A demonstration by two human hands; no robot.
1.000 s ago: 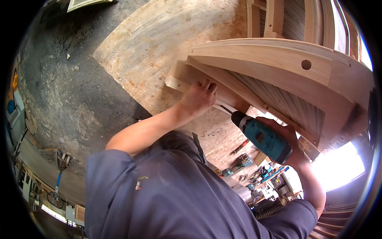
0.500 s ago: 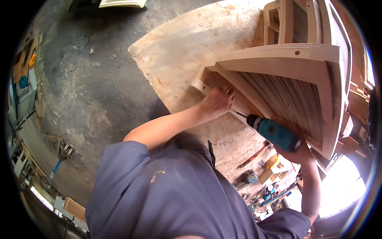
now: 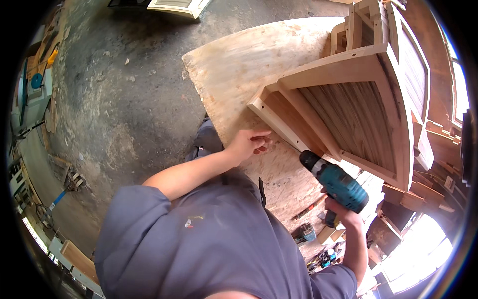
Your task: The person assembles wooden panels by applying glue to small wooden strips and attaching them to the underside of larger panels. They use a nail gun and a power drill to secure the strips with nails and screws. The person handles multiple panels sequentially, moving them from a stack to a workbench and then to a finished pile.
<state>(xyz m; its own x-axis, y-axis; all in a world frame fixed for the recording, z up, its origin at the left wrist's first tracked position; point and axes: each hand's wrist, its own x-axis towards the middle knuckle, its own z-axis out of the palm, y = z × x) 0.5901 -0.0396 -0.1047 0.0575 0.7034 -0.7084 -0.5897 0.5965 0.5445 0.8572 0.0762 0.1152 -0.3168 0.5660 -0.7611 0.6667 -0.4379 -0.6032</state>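
Teal and black, the cordless drill [image 3: 343, 187] sits in the right hand [image 3: 342, 212], fingers wrapped around it, forearm [image 3: 355, 246] rising from below. Ahead of those fingers, its bit [image 3: 298, 148] points at a panelled wooden frame's [image 3: 296, 84] pale rail [image 3: 275, 122]. The left hand's [image 3: 250, 143] fingers curl loosely near the rail; whether they pinch anything, I cannot tell.

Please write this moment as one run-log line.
right hand: holding drill | left hand: beside wooden strip, fingers bent | drill: front toward strip
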